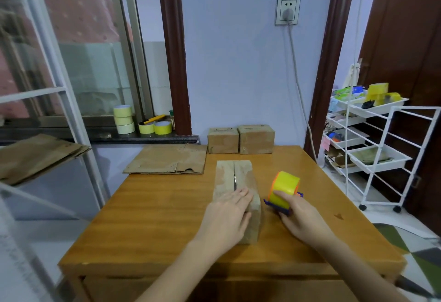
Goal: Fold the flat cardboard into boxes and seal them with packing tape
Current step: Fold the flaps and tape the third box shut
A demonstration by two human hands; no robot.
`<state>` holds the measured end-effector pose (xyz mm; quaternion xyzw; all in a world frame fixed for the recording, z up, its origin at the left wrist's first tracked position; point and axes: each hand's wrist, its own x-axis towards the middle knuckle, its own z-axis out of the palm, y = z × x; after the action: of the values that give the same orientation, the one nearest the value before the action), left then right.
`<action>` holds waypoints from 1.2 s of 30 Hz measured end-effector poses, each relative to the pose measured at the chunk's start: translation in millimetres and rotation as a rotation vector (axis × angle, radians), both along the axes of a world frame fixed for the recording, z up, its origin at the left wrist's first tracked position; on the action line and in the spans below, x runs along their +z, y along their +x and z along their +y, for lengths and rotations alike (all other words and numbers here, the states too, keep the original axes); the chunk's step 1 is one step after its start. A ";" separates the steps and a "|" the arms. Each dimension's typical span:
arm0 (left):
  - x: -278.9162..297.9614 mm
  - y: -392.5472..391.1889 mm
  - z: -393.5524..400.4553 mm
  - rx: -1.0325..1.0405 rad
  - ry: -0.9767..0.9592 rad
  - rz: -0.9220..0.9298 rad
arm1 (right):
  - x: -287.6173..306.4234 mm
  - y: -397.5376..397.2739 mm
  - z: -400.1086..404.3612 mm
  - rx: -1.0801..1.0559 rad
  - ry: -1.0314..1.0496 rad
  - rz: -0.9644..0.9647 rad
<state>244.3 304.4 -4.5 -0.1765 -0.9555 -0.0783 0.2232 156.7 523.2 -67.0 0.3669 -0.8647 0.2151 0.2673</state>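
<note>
- Head view: left hand lies flat on the near end of a brown cardboard box mid orange wooden surface, fingers straight and together, top flap seam untaped.
- Right hand grips a yellow tape roll on an orange-blue dispenser, fingers curled round it, just right of the box.
- Two sealed brown boxes at the far edge; flat brown cardboard sheet far left.
- Yellow tape rolls on the windowsill.
</note>
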 end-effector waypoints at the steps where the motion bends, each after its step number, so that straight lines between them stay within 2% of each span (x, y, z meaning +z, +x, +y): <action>1: 0.6 -0.2 -0.1 0.003 0.002 -0.005 | -3.0 2.3 2.7 0.001 0.009 0.000; 3: 3.0 -0.7 0.4 0.013 0.004 -0.017 | -8.5 6.1 8.6 -0.018 0.013 -0.037; 8: 5.9 -0.6 2.7 0.028 -0.005 -0.031 | -8.1 20.0 20.5 -0.091 0.029 -0.272; 13: 0.9 7.3 -0.5 0.006 -0.057 -0.025 | -5.0 29.2 26.3 -0.126 0.068 -0.366; 22: 7.6 10.6 -3.7 -0.004 -0.158 -0.037 | -5.6 36.8 52.4 -0.136 -0.104 -0.478; 29: 3.0 12.0 -4.4 0.044 -0.276 -0.039 | 5.6 42.1 51.9 -0.067 -0.268 -0.602; 32: 2.6 14.2 -12.4 0.044 -0.155 -0.019 | 14.2 51.2 46.1 -0.157 -0.275 -0.530; 34: 3.4 18.0 -21.1 0.051 0.064 -0.032 | 19.0 57.9 39.5 -0.260 -0.291 -0.360; 36: 4.5 23.2 -30.1 0.072 0.376 -0.091 | 22.4 62.4 32.2 -0.312 -0.293 -0.186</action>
<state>267.6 274.3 0.0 -0.0938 -0.9388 -0.2556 0.2112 219.1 555.4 -44.6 0.1649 -0.8913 0.3273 0.2669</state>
